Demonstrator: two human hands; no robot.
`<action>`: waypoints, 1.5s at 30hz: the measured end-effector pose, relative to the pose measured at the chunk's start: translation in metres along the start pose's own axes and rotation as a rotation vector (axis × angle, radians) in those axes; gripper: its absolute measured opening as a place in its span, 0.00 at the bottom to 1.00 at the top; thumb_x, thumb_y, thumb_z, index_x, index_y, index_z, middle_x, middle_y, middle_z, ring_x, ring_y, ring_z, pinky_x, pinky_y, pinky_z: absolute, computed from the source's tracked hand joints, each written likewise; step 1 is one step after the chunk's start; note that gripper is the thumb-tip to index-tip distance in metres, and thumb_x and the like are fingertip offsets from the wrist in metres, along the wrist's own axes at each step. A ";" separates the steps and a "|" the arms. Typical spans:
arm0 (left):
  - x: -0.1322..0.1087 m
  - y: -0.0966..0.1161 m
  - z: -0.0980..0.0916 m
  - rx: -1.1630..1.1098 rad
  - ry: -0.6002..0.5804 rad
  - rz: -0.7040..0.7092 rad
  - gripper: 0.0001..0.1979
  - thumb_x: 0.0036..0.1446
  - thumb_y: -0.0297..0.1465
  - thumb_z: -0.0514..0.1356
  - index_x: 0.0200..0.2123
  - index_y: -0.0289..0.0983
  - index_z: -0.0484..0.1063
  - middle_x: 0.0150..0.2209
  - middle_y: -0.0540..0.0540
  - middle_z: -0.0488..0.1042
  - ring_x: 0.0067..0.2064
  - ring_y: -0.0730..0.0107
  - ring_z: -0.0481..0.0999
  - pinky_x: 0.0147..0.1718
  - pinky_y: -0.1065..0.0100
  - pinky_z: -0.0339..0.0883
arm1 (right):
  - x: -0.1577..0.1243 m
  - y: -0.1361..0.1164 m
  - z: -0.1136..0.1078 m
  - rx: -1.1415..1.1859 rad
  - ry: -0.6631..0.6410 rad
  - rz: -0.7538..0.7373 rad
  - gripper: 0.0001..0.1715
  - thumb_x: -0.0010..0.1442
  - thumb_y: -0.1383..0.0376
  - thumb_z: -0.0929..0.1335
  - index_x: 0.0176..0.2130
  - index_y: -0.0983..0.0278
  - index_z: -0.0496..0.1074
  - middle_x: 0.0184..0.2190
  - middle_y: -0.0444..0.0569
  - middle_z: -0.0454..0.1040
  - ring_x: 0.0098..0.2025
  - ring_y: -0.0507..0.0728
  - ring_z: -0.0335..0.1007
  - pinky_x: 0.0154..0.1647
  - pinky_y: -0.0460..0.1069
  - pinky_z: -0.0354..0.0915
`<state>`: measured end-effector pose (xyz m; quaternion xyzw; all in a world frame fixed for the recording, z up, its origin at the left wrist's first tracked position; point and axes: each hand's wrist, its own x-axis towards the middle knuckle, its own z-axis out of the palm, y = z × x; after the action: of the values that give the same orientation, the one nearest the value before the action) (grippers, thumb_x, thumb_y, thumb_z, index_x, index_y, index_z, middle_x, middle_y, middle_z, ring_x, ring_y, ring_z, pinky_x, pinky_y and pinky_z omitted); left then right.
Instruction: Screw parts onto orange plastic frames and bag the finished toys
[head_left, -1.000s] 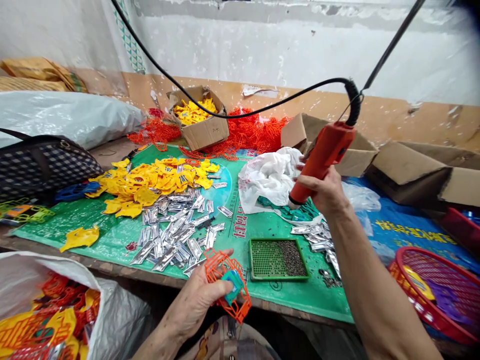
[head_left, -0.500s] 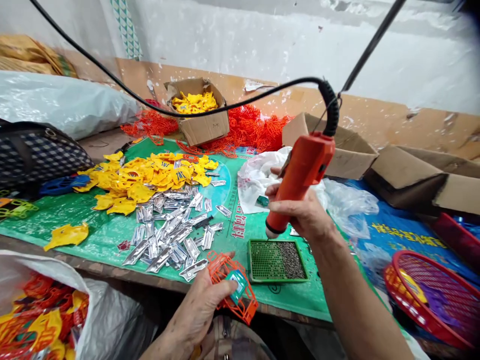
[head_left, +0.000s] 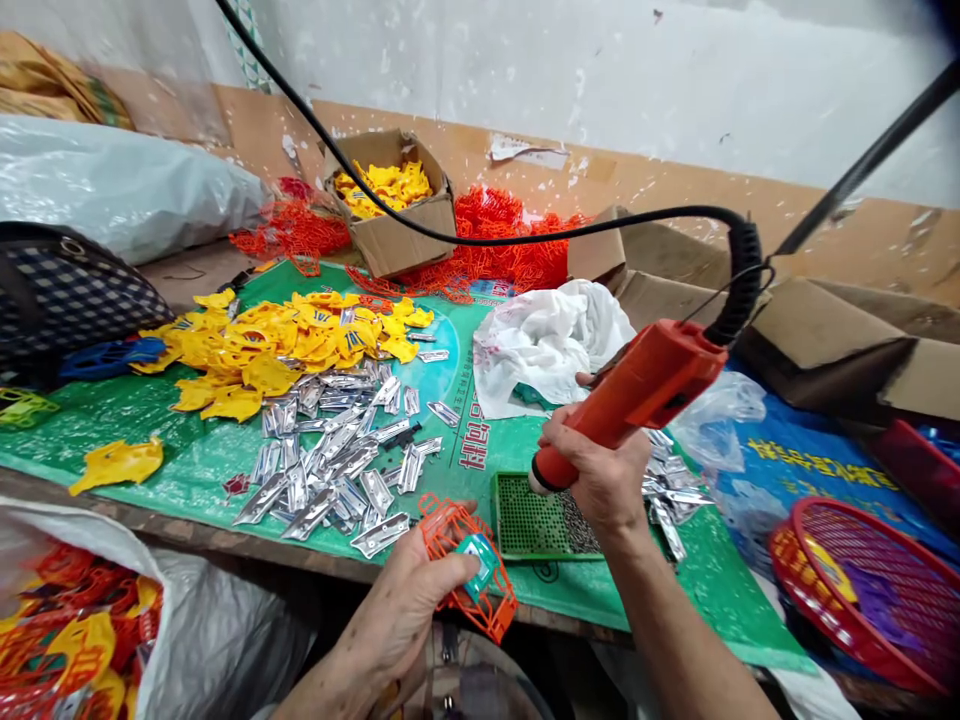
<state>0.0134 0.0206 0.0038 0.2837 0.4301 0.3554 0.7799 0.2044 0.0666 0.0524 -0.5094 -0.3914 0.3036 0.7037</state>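
Observation:
My left hand (head_left: 420, 590) grips an orange plastic frame (head_left: 491, 605) at the table's front edge, its thumb pressed on a teal piece (head_left: 480, 565) set in the frame. My right hand (head_left: 600, 470) is wrapped round a red-orange electric screwdriver (head_left: 630, 400), tilted with its tip down to the left. Below that tip lies a green tray (head_left: 517, 515) with small dark screws, partly hidden by my right hand. Silver metal pieces (head_left: 337, 470) are heaped left of the tray, with yellow plastic parts (head_left: 277, 340) behind them.
A black cable (head_left: 480, 240) hangs across the view to the screwdriver. At the back stands a carton (head_left: 405, 235) of yellow parts beside orange frames (head_left: 510, 240). White cloth (head_left: 555, 335) lies mid-table. A red basket (head_left: 862, 600) is at right, an open sack (head_left: 169, 600) at left.
The screwdriver in my right hand has tilted further, its top leaning to the right. More silver pieces show behind my right wrist. My left hand still holds the orange frame. The view has shifted slightly.

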 end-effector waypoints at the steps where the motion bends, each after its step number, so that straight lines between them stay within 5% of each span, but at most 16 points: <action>1: 0.001 0.000 0.000 0.004 -0.010 -0.002 0.23 0.46 0.27 0.66 0.49 0.38 0.74 0.40 0.47 0.79 0.41 0.62 0.76 0.43 0.63 0.68 | 0.000 0.001 0.001 -0.009 0.004 -0.002 0.16 0.43 0.66 0.76 0.34 0.63 0.72 0.22 0.40 0.72 0.22 0.52 0.67 0.27 0.52 0.66; 5: 0.002 0.001 0.000 0.018 -0.032 -0.004 0.22 0.47 0.26 0.66 0.48 0.39 0.74 0.41 0.48 0.79 0.43 0.63 0.76 0.44 0.65 0.67 | -0.002 0.005 0.004 -0.025 0.011 -0.022 0.10 0.41 0.67 0.75 0.26 0.63 0.71 0.21 0.42 0.72 0.23 0.53 0.67 0.29 0.53 0.67; 17: 0.003 -0.001 0.001 -0.001 -0.013 -0.022 0.26 0.44 0.27 0.67 0.50 0.36 0.72 0.40 0.46 0.79 0.41 0.61 0.76 0.43 0.63 0.68 | -0.004 0.013 0.006 -0.032 -0.017 -0.035 0.08 0.43 0.67 0.74 0.24 0.63 0.71 0.21 0.41 0.72 0.23 0.53 0.67 0.37 0.57 0.70; 23: 0.003 -0.002 -0.001 0.010 -0.046 0.007 0.25 0.45 0.26 0.66 0.50 0.36 0.72 0.41 0.46 0.79 0.42 0.61 0.76 0.45 0.62 0.68 | -0.004 0.013 0.006 -0.033 -0.024 -0.037 0.08 0.43 0.68 0.74 0.24 0.64 0.71 0.22 0.42 0.72 0.24 0.52 0.67 0.32 0.54 0.68; 30: 0.003 -0.002 0.001 0.002 0.001 -0.001 0.26 0.44 0.27 0.67 0.50 0.37 0.73 0.41 0.46 0.79 0.41 0.63 0.76 0.42 0.64 0.69 | -0.007 0.011 0.008 0.007 -0.037 -0.046 0.22 0.44 0.68 0.74 0.41 0.63 0.69 0.22 0.38 0.72 0.21 0.51 0.65 0.25 0.50 0.65; 37: 0.005 -0.007 -0.001 0.012 0.004 0.050 0.27 0.45 0.26 0.67 0.51 0.37 0.71 0.39 0.47 0.79 0.40 0.65 0.76 0.43 0.66 0.68 | -0.008 0.011 0.006 -0.061 -0.008 -0.078 0.10 0.43 0.68 0.74 0.28 0.63 0.70 0.22 0.40 0.72 0.23 0.52 0.67 0.32 0.54 0.68; 45: 0.003 -0.010 -0.001 -0.013 0.036 0.061 0.28 0.45 0.27 0.67 0.52 0.37 0.71 0.41 0.47 0.78 0.41 0.63 0.76 0.44 0.64 0.68 | -0.008 -0.016 0.004 0.193 -0.004 -0.018 0.10 0.43 0.71 0.74 0.25 0.64 0.70 0.21 0.41 0.71 0.23 0.52 0.67 0.26 0.50 0.65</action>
<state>0.0170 0.0169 -0.0059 0.2852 0.4330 0.3870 0.7625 0.1973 0.0571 0.0661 -0.4351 -0.3665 0.3344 0.7514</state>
